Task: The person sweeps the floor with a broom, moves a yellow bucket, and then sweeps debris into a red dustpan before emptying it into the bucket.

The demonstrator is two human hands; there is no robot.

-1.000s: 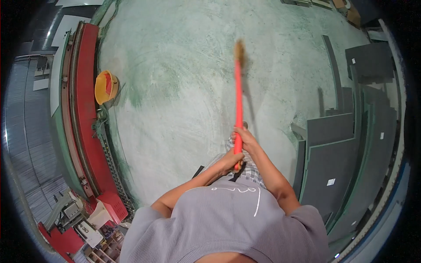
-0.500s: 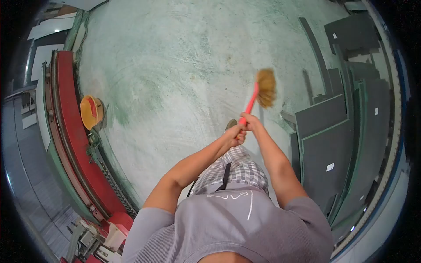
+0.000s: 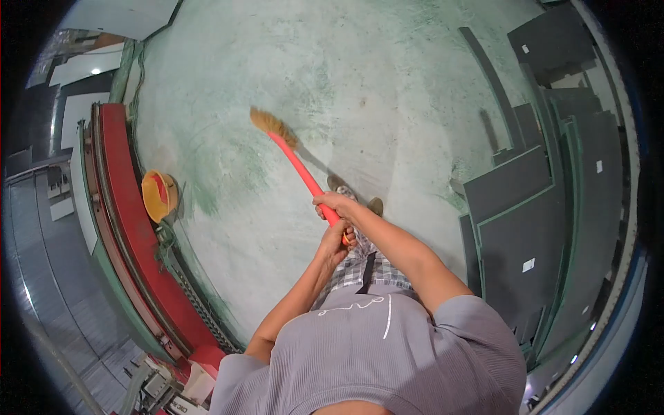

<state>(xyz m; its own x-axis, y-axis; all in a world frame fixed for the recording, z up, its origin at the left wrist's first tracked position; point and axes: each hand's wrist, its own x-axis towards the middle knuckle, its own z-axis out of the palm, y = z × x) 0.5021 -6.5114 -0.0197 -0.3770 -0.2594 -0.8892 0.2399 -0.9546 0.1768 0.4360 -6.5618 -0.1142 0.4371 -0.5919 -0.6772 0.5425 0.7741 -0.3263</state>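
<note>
A broom (image 3: 299,164) with a red handle and tan bristles stretches away from me, up and to the left. Its bristle head is over the greenish concrete floor (image 3: 228,242); whether it touches is hard to tell. Wrapped round the top end of the handle is my left hand (image 3: 337,242), closest to my body. Just ahead of it, my right hand (image 3: 336,205) grips the handle farther down. Both hands are closed, and the palms are hidden. My shoes show beside and beyond the hands.
A yellow bucket (image 3: 156,196) with something red inside stands at the left, beside a long red machine rail (image 3: 138,207) and a cable chain (image 3: 200,304). Dark grey panels (image 3: 515,242) lie and lean along the right side, with a long strip near them.
The broom has swung from the right across to the left, its bristle head now left of my hands. Both hands moved left with it, still holding the handle. One foot has come forward.
</note>
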